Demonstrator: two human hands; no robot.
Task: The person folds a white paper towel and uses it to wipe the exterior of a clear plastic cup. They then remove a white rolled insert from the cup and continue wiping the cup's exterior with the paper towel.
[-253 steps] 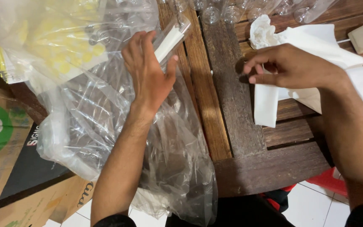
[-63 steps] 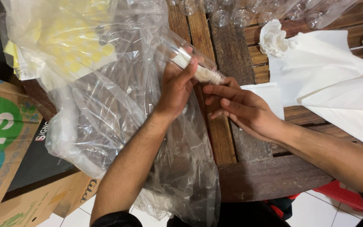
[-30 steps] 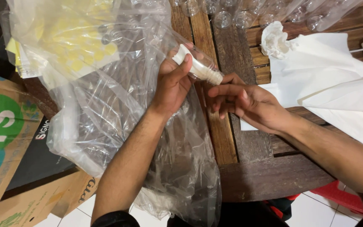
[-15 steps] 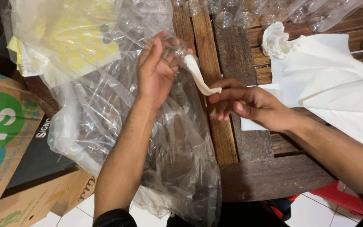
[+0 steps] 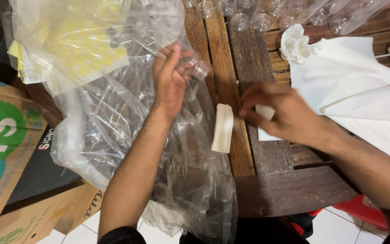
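Two hands busy: left hand [image 5: 170, 81] fingers wrapped round a clear plastic bottle [image 5: 195, 65] above the plastic bag [image 5: 113, 135], right hand [image 5: 280, 113] fingers pinching white paper [image 5: 263, 112]; loose grip could drop the bottle onto the wooden table [image 5: 258, 190].

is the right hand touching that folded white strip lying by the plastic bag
Apart. The head view shows bare wood between the right hand and the folded white strip; the hand instead rests on another white sheet.

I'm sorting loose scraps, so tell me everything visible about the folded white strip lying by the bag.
The folded white strip looks like soft paper or tissue, folded into a narrow upright rectangle. It lies flat on the wooden slat table, its left edge at the clear plastic bag. Neither hand touches it; the right hand is nearest.
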